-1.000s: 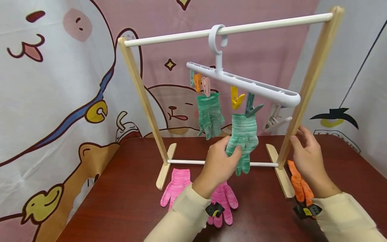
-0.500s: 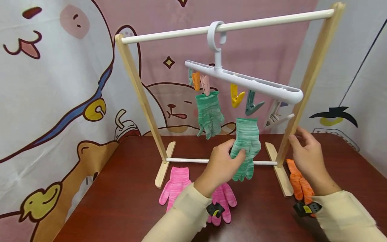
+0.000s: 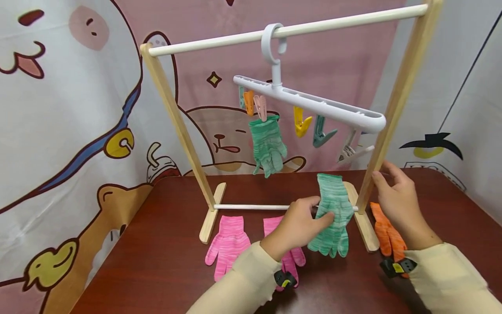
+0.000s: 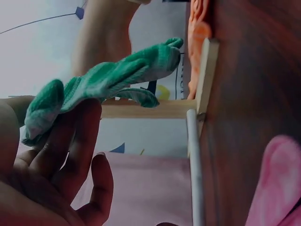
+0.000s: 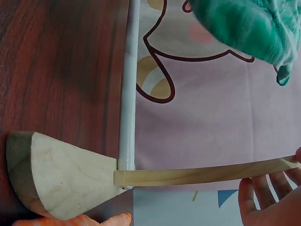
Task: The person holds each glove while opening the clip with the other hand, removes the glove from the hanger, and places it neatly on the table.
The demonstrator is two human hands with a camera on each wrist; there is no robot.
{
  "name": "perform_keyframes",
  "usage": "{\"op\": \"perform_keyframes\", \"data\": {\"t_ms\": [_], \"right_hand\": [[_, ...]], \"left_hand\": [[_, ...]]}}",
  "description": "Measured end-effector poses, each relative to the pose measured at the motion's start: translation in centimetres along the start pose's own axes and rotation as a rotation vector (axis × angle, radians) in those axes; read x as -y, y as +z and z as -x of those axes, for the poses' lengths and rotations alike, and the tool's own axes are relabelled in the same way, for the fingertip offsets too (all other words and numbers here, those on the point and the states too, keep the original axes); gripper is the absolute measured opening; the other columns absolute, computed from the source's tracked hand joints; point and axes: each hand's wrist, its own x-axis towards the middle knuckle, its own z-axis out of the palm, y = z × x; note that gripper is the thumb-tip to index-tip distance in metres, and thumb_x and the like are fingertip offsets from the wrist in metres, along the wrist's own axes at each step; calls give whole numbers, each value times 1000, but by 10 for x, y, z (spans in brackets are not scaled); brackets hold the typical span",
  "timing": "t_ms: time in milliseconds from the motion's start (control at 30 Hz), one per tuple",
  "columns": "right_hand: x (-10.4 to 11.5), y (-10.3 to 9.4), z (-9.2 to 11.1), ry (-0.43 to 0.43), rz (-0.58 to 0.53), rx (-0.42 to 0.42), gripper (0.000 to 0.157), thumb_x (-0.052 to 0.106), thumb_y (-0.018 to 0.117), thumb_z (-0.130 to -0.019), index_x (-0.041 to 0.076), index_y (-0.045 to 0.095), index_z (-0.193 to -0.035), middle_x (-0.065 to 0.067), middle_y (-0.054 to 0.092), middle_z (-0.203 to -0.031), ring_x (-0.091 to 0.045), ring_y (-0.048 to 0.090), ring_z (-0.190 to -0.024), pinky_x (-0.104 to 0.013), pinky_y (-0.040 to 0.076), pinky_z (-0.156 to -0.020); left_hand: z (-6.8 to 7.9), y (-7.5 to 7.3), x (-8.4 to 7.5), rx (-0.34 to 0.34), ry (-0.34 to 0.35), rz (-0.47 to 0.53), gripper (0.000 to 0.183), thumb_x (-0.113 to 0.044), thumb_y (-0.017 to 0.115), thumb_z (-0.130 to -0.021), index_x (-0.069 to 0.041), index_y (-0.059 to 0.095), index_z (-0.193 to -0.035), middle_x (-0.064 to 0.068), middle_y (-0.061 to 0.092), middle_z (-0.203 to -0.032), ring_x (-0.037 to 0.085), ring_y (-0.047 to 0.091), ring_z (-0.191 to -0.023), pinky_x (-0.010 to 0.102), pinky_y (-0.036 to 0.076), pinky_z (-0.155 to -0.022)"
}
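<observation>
In the head view, my left hand (image 3: 298,226) pinches a green striped glove (image 3: 333,213) between thumb and fingers, cuff up, below the hanger and free of any clip. The left wrist view shows this green glove (image 4: 113,75) from its edge. My right hand (image 3: 398,200) grips the right wooden post (image 3: 392,100) of the rack low down, as the right wrist view also shows at the post (image 5: 207,175). A white hanger (image 3: 325,107) hangs from the top rod. From its pink clip (image 3: 260,107) hangs another green glove (image 3: 268,146).
Yellow (image 3: 301,122), grey-green (image 3: 322,133) and white clips (image 3: 351,150) dangle from the hanger without gloves. Two pink gloves (image 3: 227,246) lie on the dark table (image 3: 157,261), one partly under my left arm. An orange glove (image 3: 388,233) lies beside the rack's right foot (image 3: 364,226).
My left hand has moved the green glove down and to the right, from just under the grey-green clip to well below it. My right hand stays on the post.
</observation>
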Motion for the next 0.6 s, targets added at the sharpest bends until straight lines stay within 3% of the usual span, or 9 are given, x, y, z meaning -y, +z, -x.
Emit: {"op": "perform_keyframes", "data": {"t_ms": [133,267,600], "right_hand": [[2,1,-1,0,-2,11,48,32,43,-106,15,44,-151,-13,54,-128,10,51,-96,-7,47,-69],[2,1,-1,-2,-6,16,49,31,43,-106,16,42,-152,-16,53,-131,10,51,-97,-6,47,-70],[-1,0,0,4,8,28,50,32,42,-106,17,39,-154,-18,51,-136,11,50,-97,-5,46,-70]], "left_hand": [[3,8,-2,63,-42,48,13,-23,66,-96,-12,63,-99,-6,72,-86,-7,61,-72,14,50,-65],[5,17,-3,131,-85,65,25,-24,66,-96,-12,63,-117,-2,77,-101,-8,64,-77,14,52,-68],[5,34,4,191,-142,-30,26,-27,67,-96,-14,63,-117,-3,77,-101,-8,63,-74,14,50,-66]]}}
